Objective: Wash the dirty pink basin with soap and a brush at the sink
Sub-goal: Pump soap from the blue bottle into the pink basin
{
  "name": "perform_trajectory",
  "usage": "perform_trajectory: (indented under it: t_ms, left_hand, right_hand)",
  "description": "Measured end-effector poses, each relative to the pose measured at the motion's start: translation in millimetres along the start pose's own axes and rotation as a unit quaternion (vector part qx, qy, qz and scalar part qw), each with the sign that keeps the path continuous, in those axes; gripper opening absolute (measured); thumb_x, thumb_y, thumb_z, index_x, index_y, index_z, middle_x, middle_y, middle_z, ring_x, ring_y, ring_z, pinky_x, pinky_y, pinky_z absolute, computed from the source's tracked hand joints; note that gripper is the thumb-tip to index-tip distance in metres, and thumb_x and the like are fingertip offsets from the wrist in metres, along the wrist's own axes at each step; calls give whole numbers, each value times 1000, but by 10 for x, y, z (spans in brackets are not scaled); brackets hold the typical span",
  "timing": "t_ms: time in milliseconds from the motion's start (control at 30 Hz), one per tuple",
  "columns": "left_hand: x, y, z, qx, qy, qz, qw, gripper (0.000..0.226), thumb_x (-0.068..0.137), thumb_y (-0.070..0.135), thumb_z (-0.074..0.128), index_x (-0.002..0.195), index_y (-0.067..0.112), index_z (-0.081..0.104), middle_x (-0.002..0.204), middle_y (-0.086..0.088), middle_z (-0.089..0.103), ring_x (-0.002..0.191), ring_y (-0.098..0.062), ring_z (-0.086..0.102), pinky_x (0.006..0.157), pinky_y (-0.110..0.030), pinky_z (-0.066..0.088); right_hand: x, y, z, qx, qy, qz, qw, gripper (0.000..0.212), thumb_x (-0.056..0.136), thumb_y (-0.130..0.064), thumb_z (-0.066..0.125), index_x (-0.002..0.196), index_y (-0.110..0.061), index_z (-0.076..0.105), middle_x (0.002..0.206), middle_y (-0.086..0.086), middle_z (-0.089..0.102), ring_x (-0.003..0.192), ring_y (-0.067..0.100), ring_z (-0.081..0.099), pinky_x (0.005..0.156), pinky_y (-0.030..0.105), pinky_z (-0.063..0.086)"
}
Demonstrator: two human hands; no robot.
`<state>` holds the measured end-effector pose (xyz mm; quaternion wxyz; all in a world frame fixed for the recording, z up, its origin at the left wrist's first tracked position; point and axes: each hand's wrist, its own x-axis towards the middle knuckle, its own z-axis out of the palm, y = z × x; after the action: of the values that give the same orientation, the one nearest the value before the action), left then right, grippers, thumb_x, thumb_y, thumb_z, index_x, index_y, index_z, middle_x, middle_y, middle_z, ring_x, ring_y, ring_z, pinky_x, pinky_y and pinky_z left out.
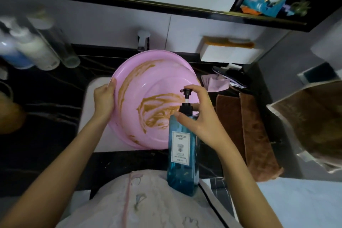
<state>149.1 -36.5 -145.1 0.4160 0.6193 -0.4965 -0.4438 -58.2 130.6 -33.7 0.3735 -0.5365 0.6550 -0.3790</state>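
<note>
Two hands at work here, well apart, each clamped on its own thing. Nearest is the tall blue see-through soap bottle (182, 146) with its white label. The right hand (203, 116) wraps its black collar, thumb on the near side and fingers curled behind the black pump head (187, 91), which stands raised, not pressed. Whether the bottle rests on the counter edge or hangs in that grip, I cannot tell.

Just beyond, the left hand (103, 100) grips the left rim of the round pink plastic basin (148, 79), thumb over the lip. It holds the basin tilted up inside the white sink (90, 102). Brown smears (157, 113) streak the basin's floor and curve up its left wall.

The spout points left, towards the basin, and I'd want it right over that smeared floor before pressing, so the soap lands on dirt and not on the counter. A straight push down on the pump head should do it, with the other fingers steadying the neck. The left grip wants to be firm, since soap will make that rim slippery.

Farther back, a chrome tap (143, 40) rises behind the basin. An orange-handled brush (228, 43) lies on a white wall box to the right, likely the next reach.
</note>
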Motion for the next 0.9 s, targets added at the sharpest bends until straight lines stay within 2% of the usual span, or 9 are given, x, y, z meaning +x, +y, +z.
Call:
perform_trajectory:
  t_ms: [67, 133, 200, 267, 367, 433, 600, 800, 900]
  left_hand:
    - [9, -9, 1, -2, 0, -3, 1000, 35, 95, 31, 48, 76, 3, 57, 72, -13, 46, 63, -16, 39, 48, -14, 34]
    - [7, -18, -7, -7, 0, -8, 1000, 42, 95, 34, 49, 76, -1, 59, 72, -13, 47, 68, -17, 40, 54, -22, 36]
    - [-9, -18, -17, -14, 1, -10, 1000, 42, 94, 35, 49, 76, -1, 59, 71, -13, 47, 67, -17, 41, 56, -25, 36]
    - [-39, 3, -11, -22, 6, -10, 1000, 36, 95, 34, 49, 74, 5, 56, 68, -12, 45, 61, -15, 40, 52, -21, 36]
    - [-62, 35, 10, -7, 12, -1, 1000, 38, 96, 31, 49, 67, 6, 48, 59, -6, 38, 48, -6, 32, 45, -17, 30]
    - [-73, 48, 12, -1, 17, 1, 1000, 40, 96, 30, 49, 64, 6, 44, 55, -3, 34, 44, -2, 29, 44, -17, 29]
    - [-84, 59, 3, -7, 18, -6, 1000, 40, 95, 32, 49, 66, 6, 47, 56, -4, 36, 52, -12, 31, 46, -20, 30]
    - [-109, 68, -13, 1, 37, -23, 999, 47, 96, 32, 49, 54, 15, 34, 53, -3, 32, 49, -11, 29, 42, -17, 28]
    - [-117, 63, -10, 1, 33, -26, 999, 46, 97, 31, 47, 55, 14, 35, 54, -4, 34, 50, -12, 30, 42, -16, 29]
  right_hand:
    - [39, 14, 24, -8, -1, -3, 1000, 52, 83, -15, 71, 123, -26, 39, 93, -47, 50, 83, 15, 66, 72, 33, 53]
    - [65, 63, 28, 6, -5, 8, 1000, 51, 82, -15, 71, 121, -24, 40, 92, -44, 53, 81, 16, 65, 71, 34, 53]
    - [91, 114, 22, 34, -19, 22, 999, 50, 82, -15, 71, 120, -24, 40, 94, -29, 63, 82, 17, 66, 75, 42, 56]
    - [107, 179, 33, 65, -41, 31, 997, 49, 82, -15, 71, 118, -26, 40, 97, -4, 70, 87, 22, 68, 78, 52, 55]
    - [145, 231, 81, 92, -60, 25, 994, 47, 81, -17, 71, 116, -27, 41, 102, 6, 69, 93, 28, 67, 81, 57, 52]
    - [173, 247, 122, 103, -72, 21, 992, 44, 82, -14, 70, 114, -26, 42, 101, 6, 69, 91, 29, 67, 82, 57, 52]
    - [233, 320, 191, 125, -81, 31, 988, 37, 78, -17, 68, 105, -32, 47, 107, 12, 65, 95, 32, 66, 87, 56, 51]
    - [161, 477, 37, 132, -23, 66, 989, 34, 73, -26, 70, 97, -34, 48, 92, 3, 69, 86, 36, 67, 75, 53, 53]
    - [87, 592, -37, 151, 28, 75, 985, 40, 74, -27, 70, 107, -31, 48, 94, 5, 67, 79, 23, 66, 71, 44, 52]
